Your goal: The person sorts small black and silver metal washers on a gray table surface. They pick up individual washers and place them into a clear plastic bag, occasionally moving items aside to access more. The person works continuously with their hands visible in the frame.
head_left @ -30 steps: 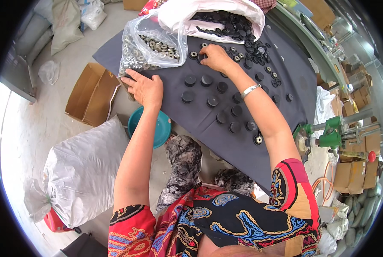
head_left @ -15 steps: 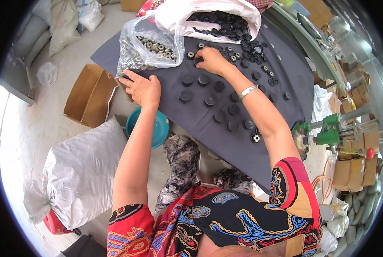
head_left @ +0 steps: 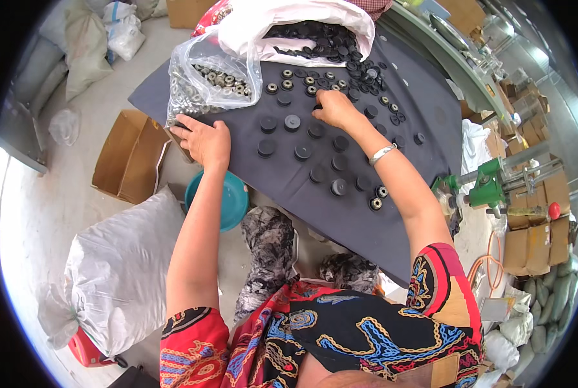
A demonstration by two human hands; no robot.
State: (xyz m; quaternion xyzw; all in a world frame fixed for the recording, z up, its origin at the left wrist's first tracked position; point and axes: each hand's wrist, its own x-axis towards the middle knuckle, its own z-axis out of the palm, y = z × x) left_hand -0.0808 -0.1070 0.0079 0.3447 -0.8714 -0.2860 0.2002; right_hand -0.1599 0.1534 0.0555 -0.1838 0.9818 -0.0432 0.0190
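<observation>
My right hand is over the dark cloth-covered table, fingers pinched at a black round cap that they mostly hide. Just beyond the fingertips lie black caps with metal rings in them, one of them a ringed cap. Nearer to me, loose black caps are spread out. My left hand has its fingers spread at the table's left edge, its fingertips by the lower corner of a clear plastic bag. Inside that bag are many small metal rings.
A white sack spills black caps at the table's far side. Left of the table are an open cardboard box, a teal basin and a stuffed white sack. A green hand press stands at the right.
My right hand has let go of one black cap, which now lies uncovered, and has moved right to another. My left hand stays by the bag. The whole view has shifted a little.
</observation>
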